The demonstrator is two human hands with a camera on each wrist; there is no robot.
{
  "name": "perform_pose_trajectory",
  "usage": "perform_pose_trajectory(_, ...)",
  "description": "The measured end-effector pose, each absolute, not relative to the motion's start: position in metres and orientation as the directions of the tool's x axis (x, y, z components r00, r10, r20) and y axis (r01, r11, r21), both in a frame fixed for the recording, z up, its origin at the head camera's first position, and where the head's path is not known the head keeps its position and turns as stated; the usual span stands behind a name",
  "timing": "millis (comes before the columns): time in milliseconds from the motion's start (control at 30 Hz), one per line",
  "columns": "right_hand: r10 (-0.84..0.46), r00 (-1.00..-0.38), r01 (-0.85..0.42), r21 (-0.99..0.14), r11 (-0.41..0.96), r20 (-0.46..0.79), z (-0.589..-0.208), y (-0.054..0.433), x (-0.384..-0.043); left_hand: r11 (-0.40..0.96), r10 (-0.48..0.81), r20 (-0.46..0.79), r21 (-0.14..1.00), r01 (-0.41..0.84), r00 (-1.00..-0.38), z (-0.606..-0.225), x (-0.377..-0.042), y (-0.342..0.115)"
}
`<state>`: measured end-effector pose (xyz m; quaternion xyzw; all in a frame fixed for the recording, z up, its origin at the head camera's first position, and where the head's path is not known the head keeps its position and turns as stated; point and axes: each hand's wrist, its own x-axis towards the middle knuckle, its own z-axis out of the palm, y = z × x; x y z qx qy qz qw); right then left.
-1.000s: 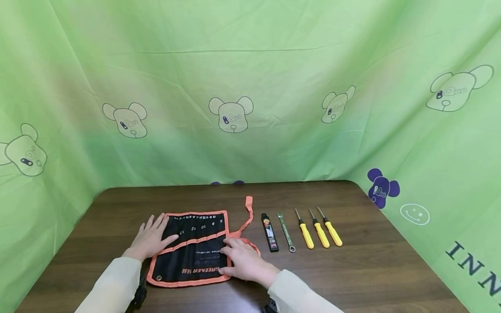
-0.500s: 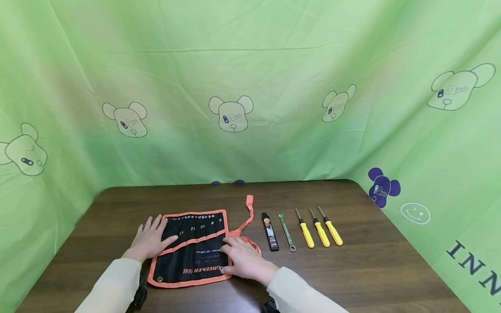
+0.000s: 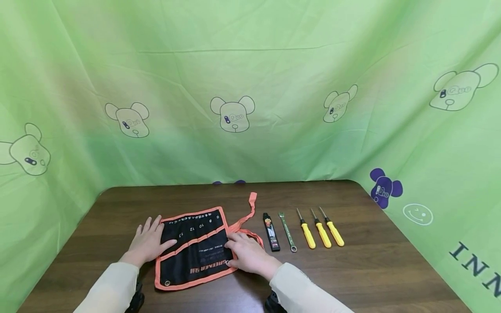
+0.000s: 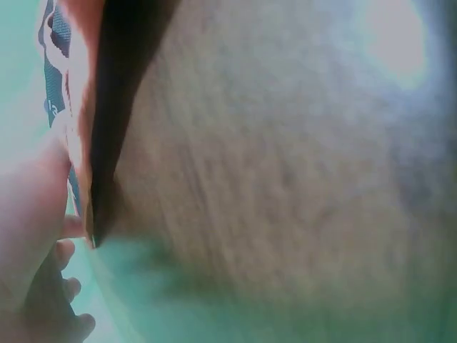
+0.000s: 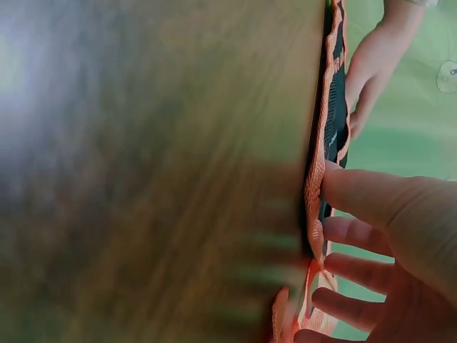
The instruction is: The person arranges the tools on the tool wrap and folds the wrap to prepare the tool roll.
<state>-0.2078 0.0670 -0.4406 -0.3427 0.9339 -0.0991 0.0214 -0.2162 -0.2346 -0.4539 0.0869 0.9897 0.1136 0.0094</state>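
Note:
A black tool pouch with orange trim lies spread on the table, turned slightly, its printing upside down. Along its left edge rests my left hand, fingers spread and thumb over the black cloth. My right hand touches the right edge, thumb near a metal eyelet. The right wrist view shows that thumb and the relaxed fingers of my right hand against the orange border. In the left wrist view, my left hand lies beside the pouch's raised-looking edge. An orange strap trails beyond the right hand.
Right of the pouch lie a slim black case, a combination wrench and three yellow-handled screwdrivers, in a row. The brown wooden table ends at a green printed curtain behind.
The pouch has turned counterclockwise and shifted slightly right, its lower left corner swinging right. Both hands stay at its edges, and the strap has moved with it. The tools lie as before.

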Motion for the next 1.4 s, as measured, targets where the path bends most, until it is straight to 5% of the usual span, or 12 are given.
perform_pose_trajectory(567, -0.651, -0.74, -0.671, -0.126, 0.73, 0.17, -0.445, 0.078, -0.225, 0.966, 0.198, 0.064, 0.156, 0.206, -0.978, -0.45, -0.202, -0.236)
perform_pose_trajectory(1400, -0.609, -0.765, -0.634, -0.074, 0.77, 0.209, -0.443, 0.08, -0.239, 0.921, 0.343, 0.134, 0.147, 0.36, -0.93, -0.447, -0.189, -0.239)
